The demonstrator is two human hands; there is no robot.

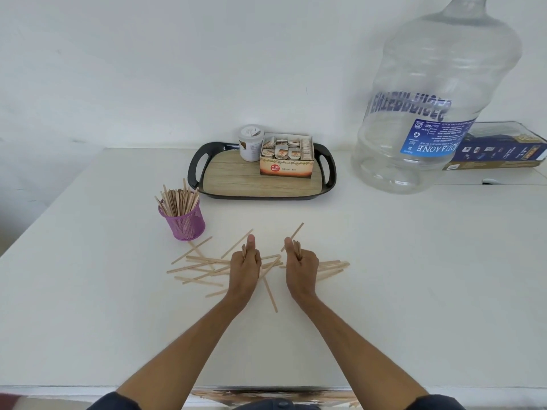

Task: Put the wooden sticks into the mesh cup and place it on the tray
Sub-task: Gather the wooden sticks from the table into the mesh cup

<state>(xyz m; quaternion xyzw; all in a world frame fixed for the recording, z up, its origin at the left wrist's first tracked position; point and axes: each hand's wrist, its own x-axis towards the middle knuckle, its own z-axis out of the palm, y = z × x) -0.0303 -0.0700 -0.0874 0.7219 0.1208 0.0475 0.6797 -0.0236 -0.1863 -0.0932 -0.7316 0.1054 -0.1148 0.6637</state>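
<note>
Centre frame, on white table (384, 261): left hand (245, 267) and right hand (300, 269) each gripping wooden sticks (195, 266) gathered from scatter, apparently for purple mesh cup (186, 223) left of centre, part-filled, short of tray (236, 182) beyond.

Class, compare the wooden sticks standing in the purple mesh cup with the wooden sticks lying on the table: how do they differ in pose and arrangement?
The sticks in the mesh cup stand nearly upright; the loose sticks on the table lie flat.
The cup's sticks are bunched tightly together; the table's sticks are scattered and crossed at many angles.
The cup's sticks are untouched; some table sticks are held by the left hand and right hand.
Both are thin, pale wooden sticks.
</note>
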